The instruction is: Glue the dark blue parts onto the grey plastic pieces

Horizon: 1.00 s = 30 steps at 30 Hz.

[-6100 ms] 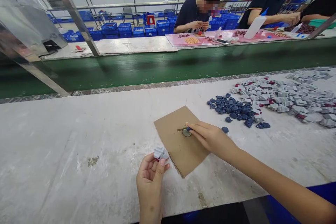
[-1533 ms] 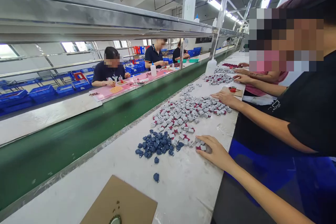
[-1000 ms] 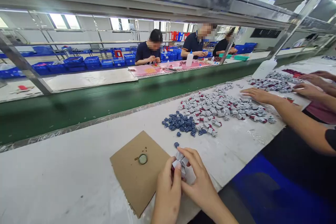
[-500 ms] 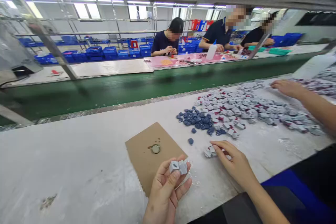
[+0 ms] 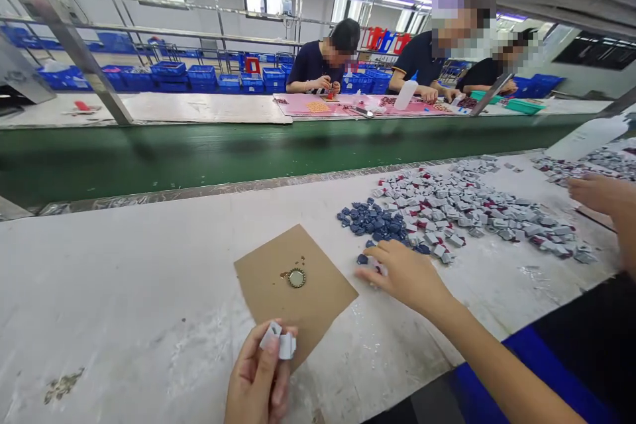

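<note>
My left hand (image 5: pixel 261 371) is closed around a small pale grey plastic piece (image 5: pixel 285 346) with blocky ends, pinched between thumb and fingers at the near edge of the cardboard. Curled over the table, my right hand (image 5: pixel 405 275) has a whitish piece (image 5: pixel 378 268) partly showing inside its fingers; the palm hides the rest. Right at its thumb and index tips lies a single dark blue piece (image 5: pixel 362 258); whether they touch it is unclear. On the brown cardboard square (image 5: pixel 278 252) rests a crimped metal cap (image 5: pixel 297 278), with brown specks beside it.
Behind my right hand sit a heap of dark blue pieces (image 5: pixel 370 217) and a wide pile of grey and dark red pieces (image 5: pixel 467 202). Another person's hand (image 5: pixel 601 192) reaches in from the right, near a white bottle (image 5: pixel 586 136). Several people work across the green strip (image 5: pixel 223 152).
My right hand has moved left and away from me to the lone dark blue piece, the whitish piece going along. My left hand has moved left and lower with its grey piece.
</note>
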Available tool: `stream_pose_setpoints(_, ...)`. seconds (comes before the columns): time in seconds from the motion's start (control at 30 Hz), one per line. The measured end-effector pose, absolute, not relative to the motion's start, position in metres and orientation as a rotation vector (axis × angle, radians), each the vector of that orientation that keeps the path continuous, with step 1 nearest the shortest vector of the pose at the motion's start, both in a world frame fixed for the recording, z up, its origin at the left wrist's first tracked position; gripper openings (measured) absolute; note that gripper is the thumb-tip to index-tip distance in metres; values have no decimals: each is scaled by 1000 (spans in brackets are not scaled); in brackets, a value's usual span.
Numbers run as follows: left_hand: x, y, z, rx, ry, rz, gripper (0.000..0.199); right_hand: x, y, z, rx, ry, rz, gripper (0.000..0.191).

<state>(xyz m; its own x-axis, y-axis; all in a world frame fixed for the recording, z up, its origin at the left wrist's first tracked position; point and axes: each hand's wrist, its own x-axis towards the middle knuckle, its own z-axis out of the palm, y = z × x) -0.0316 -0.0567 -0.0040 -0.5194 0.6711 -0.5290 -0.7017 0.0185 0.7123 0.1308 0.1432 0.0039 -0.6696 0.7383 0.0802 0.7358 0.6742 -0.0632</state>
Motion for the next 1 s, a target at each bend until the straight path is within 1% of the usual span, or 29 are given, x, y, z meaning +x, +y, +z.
stream_pose_setpoints(0.1, -35, -58, -4, -81, 1262, 1771, 42, 116, 150, 7, -1287, -2940, 83, 16)
stream_pose_setpoints(0.2, -38, -58, -2, -188, 1224, 1774, 45, 112, 155, 3, -1295, -2949, 113, 16)
stream_pose_setpoints(0.33, -41, -58, -4, -115, 1294, 1863, 31, 110, 158, -2, -1248, -2966, 175, 17)
stream_pose_setpoints(0.43, -43, -59, -7, -33, 1332, 1982, 33, 106, 160, -4, -1153, -2962, 263, 18)
stream_pose_setpoints(0.53, -48, -60, -6, -49, 1392, 2035, 41, 100, 157, -3, -1086, -2870, 492, 22)
stream_pose_setpoints(0.63, -55, -62, -6, -125, 1402, 2001, 42, 90, 145, 2, -1063, -2719, 769, 29)
stream_pose_setpoints(0.73, -60, -65, -7, -160, 1391, 1952, 39, 76, 128, 5, -979, -2567, 1011, 23)
stream_pose_setpoints(0.8, -62, -67, -9, -175, 1373, 1942, 37, 65, 118, 3, -888, -2441, 1107, 18)
stream_pose_setpoints(0.9, -63, -69, -11, -194, 1371, 1959, 30, 52, 107, -5, -818, -2288, 1105, 15)
stream_pose_setpoints(1.0, -62, -70, -9, -198, 1387, 1955, 26, 44, 98, -14, -801, -2263, 1020, 14)
